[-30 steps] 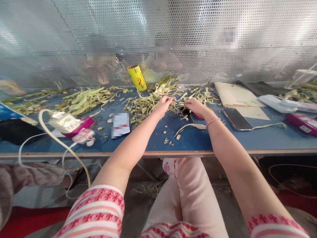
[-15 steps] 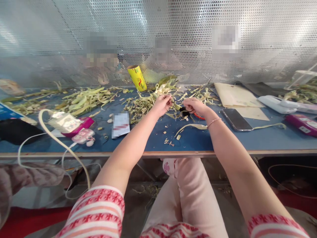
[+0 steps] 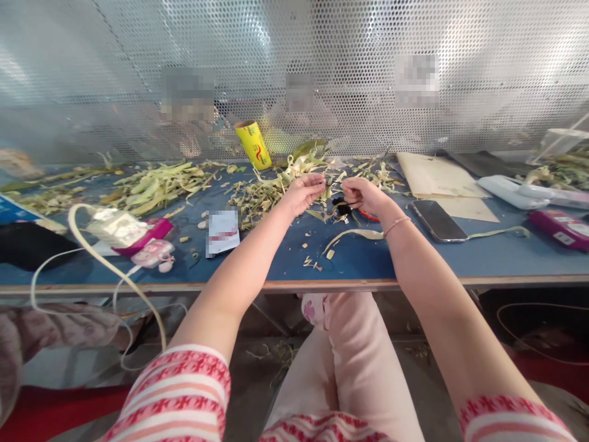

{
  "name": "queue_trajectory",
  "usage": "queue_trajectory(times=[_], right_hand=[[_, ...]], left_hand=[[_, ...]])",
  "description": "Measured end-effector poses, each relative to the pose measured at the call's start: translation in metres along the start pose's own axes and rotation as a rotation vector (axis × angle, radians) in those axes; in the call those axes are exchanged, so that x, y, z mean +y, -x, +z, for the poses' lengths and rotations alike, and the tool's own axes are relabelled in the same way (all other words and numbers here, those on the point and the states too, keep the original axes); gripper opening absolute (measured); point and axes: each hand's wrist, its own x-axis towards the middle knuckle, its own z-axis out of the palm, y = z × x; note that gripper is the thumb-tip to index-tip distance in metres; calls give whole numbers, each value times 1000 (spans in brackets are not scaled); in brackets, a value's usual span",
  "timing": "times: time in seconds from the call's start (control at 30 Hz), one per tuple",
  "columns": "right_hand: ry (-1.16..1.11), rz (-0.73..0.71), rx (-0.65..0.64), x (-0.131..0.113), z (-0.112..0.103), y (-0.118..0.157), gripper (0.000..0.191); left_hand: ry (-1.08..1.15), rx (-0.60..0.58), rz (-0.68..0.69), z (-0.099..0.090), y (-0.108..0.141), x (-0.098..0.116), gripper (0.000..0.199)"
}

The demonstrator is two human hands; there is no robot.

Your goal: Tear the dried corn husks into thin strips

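My left hand point(image 3: 304, 194) pinches a green strip point(image 3: 328, 189), right hand point(image 3: 363, 195) a thin dark piece point(image 3: 337, 182); likely fine handwork, wanting steadiness.

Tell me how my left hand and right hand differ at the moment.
Your left hand has its fingers fairly straight, while your right hand is curled more like a fist. The right wrist wears a thin bracelet; the left wrist is bare. The left hand is beside the leaf pile; the right is nearer the phone. Both are raised over the table.
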Motion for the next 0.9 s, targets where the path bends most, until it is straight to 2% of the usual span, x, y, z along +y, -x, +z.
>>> queue_trajectory(times=[0.1, 0.2, 0.33, 0.43, 0.57, 0.77, 0.9], right_hand=[[-23, -2, -10, 0, 0, 0, 32], [-43, 5, -11, 0, 0, 0, 33], [-38, 21, -2, 0, 0, -2, 31], [-34, 14, 30, 1, 0, -3, 31], [-1, 9, 146, 3, 2, -5, 34], [173, 65, 385, 4, 8, -10, 25], [264, 59, 463, 5, 11, -13, 20]], left_hand=[[-37, -18, 47, -2, -3, -8, 25], [-128, 36, 92, -2, -4, -13, 22], [-347, 109, 184, -3, -3, -10, 14], [-536, 117, 279, -5, -3, -5, 9], [-686, 124, 305, -6, -4, -3, 6], [-869, 150, 376, -7, -5, -2, 9], [-1018, 169, 495, -11, -10, -1, 13]])
